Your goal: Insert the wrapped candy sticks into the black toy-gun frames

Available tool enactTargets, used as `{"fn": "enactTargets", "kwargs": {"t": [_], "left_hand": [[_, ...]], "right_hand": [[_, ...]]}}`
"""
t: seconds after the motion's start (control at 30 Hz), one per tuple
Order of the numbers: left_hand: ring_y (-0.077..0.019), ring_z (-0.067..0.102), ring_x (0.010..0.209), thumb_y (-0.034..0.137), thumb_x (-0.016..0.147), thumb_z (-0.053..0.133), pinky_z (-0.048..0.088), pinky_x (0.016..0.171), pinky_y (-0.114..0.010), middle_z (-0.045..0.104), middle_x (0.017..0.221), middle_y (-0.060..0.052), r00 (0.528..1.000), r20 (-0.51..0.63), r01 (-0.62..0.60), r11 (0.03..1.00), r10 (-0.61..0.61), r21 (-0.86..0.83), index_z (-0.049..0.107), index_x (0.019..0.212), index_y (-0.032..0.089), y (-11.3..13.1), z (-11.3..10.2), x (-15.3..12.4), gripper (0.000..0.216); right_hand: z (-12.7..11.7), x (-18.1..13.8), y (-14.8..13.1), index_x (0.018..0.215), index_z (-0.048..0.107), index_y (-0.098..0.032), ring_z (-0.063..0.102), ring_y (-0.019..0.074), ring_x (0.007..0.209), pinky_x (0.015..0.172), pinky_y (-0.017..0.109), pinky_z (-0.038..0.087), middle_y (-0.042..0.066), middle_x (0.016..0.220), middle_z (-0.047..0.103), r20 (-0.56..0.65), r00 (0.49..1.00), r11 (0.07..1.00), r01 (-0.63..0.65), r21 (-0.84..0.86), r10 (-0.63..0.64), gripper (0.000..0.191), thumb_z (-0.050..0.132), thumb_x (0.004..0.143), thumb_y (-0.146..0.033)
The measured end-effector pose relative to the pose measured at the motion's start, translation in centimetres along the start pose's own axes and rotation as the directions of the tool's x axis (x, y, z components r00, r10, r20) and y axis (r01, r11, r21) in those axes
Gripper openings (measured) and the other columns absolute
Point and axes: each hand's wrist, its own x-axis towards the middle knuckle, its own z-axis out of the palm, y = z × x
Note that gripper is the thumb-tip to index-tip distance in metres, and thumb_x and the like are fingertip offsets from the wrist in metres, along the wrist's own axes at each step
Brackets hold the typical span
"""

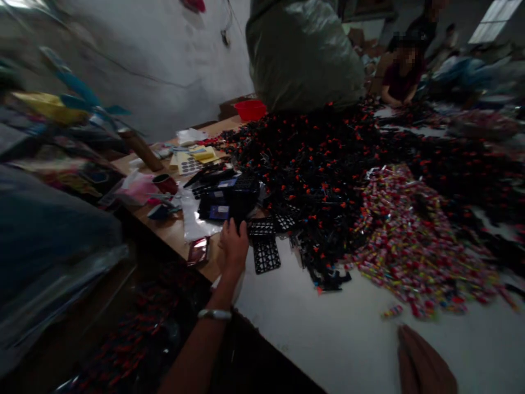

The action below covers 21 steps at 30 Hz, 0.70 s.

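Observation:
My left hand [232, 247] reaches forward over the table's left edge, fingers curled on a black grid-like plastic piece [241, 203] at the end of a stack of dark flat parts. A bracelet sits on that wrist. More black grid pieces [266, 254] lie flat just right of the hand. My right hand [424, 362] rests on the white table top [320, 328] at the bottom right, fingers stretched out and holding nothing. A large heap of black parts with red tips [328, 164] fills the middle of the table. A pile of small colourful wrapped pieces [410, 241] lies beyond the right hand.
A big grey sack [303, 54] stands at the far end beside a red bowl [250, 109]. Papers, sticker sheets and a dark cup [166, 183] clutter the wooden left part. Another person [400, 76] sits at the far right. Bags crowd the left side.

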Motion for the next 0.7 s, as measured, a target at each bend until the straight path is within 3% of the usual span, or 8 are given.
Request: {"fn": "enactTargets", "kwargs": {"t": [0.07, 0.13, 0.23, 0.3, 0.4, 0.5, 0.6, 0.7], "left_hand": [[-0.0313, 0.03, 0.136, 0.04, 0.089, 0.042, 0.021, 0.113, -0.054, 0.036, 0.145, -0.019, 0.997, 0.043, -0.071, 0.997, 0.072, -0.018, 0.044, 0.133, 0.011, 0.3, -0.3, -3.7, 0.053], [-0.0303, 0.031, 0.135, 0.042, 0.089, 0.041, 0.024, 0.112, -0.052, 0.037, 0.145, -0.018, 0.957, 0.085, -0.277, 0.961, 0.276, -0.002, 0.04, 0.136, 0.014, 0.8, -0.3, -7.8, 0.055], [-0.0299, 0.037, 0.132, 0.04, 0.09, 0.042, 0.031, 0.107, -0.051, 0.039, 0.144, -0.018, 0.831, 0.175, -0.527, 0.848, 0.527, -0.053, 0.038, 0.137, 0.016, 2.4, 0.3, -13.3, 0.053], [-0.0277, 0.042, 0.128, 0.036, 0.089, 0.044, 0.036, 0.104, -0.048, 0.043, 0.141, -0.016, 0.722, 0.22, -0.641, 0.754, 0.656, -0.144, 0.039, 0.136, 0.018, 4.1, 1.0, -15.9, 0.05], [-0.026, 0.047, 0.123, 0.034, 0.088, 0.047, 0.04, 0.1, -0.044, 0.051, 0.135, -0.014, 0.617, 0.284, -0.701, 0.676, 0.734, -0.226, 0.045, 0.132, 0.019, 6.6, 2.3, -17.9, 0.046], [-0.0296, 0.046, 0.122, 0.033, 0.085, 0.052, 0.04, 0.098, -0.048, 0.053, 0.134, -0.012, 0.56, 0.373, -0.736, 0.651, 0.74, -0.186, 0.054, 0.125, 0.022, 7.9, 3.3, -18.9, 0.041], [-0.0301, 0.045, 0.122, 0.026, 0.085, 0.052, 0.039, 0.095, -0.05, 0.054, 0.134, -0.008, 0.501, 0.396, -0.79, 0.594, 0.769, -0.153, 0.059, 0.119, 0.025, 7.6, 3.1, -19.8, 0.034], [-0.0272, 0.048, 0.119, 0.022, 0.086, 0.05, 0.04, 0.094, -0.047, 0.057, 0.131, -0.006, 0.461, 0.364, -0.821, 0.545, 0.81, -0.173, 0.062, 0.114, 0.024, 6.5, 2.1, -20.4, 0.03]], "right_hand": [[-0.5, 0.3, -0.7, 0.14, 0.039, -0.033, 0.062, 0.0272, 0.103, 0.083, 0.045, 0.053, 0.009, 0.117, 0.063, 0.022, 0.993, 0.993, -0.118, -0.025, 0.118, 0.051, 0.041, 0.089, -0.028], [-0.7, 0.8, -1.7, 0.139, 0.039, -0.033, 0.058, 0.0255, 0.111, 0.089, 0.046, 0.051, 0.008, 0.125, 0.059, 0.044, 0.983, 0.984, -0.179, -0.019, 0.18, 0.049, 0.039, 0.091, -0.025], [-0.3, 1.9, -2.7, 0.134, 0.047, -0.028, 0.049, 0.0263, 0.12, 0.096, 0.049, 0.044, 0.007, 0.13, 0.056, 0.171, 0.985, 0.999, -0.031, 0.011, 0.029, 0.046, 0.04, 0.09, -0.017], [0.0, 2.7, -3.2, 0.13, 0.051, -0.025, 0.049, 0.0239, 0.119, 0.097, 0.046, 0.043, 0.008, 0.126, 0.057, 0.191, 0.981, 0.998, -0.027, 0.063, 0.015, 0.042, 0.04, 0.09, -0.014], [0.6, 4.6, -3.6, 0.127, 0.053, -0.022, 0.052, 0.0205, 0.108, 0.093, 0.04, 0.047, 0.01, 0.114, 0.059, 0.097, 0.985, 0.982, -0.151, 0.112, 0.141, 0.037, 0.041, 0.092, -0.017], [1.3, 6.7, -3.7, 0.124, 0.055, -0.02, 0.049, 0.0235, 0.111, 0.094, 0.044, 0.045, 0.012, 0.118, 0.056, 0.067, 0.985, 0.985, -0.165, 0.054, 0.161, 0.034, 0.043, 0.092, -0.021], [1.8, 7.4, -3.6, 0.115, 0.06, -0.019, 0.048, 0.0262, 0.113, 0.093, 0.047, 0.043, 0.013, 0.123, 0.055, 0.128, 0.987, 0.994, -0.103, 0.026, 0.099, 0.028, 0.048, 0.091, -0.025], [1.6, 6.8, -3.4, 0.109, 0.061, -0.018, 0.052, 0.023, 0.105, 0.092, 0.043, 0.045, 0.01, 0.111, 0.061, 0.135, 0.985, 0.988, -0.12, 0.099, 0.106, 0.024, 0.048, 0.091, -0.025]]}}
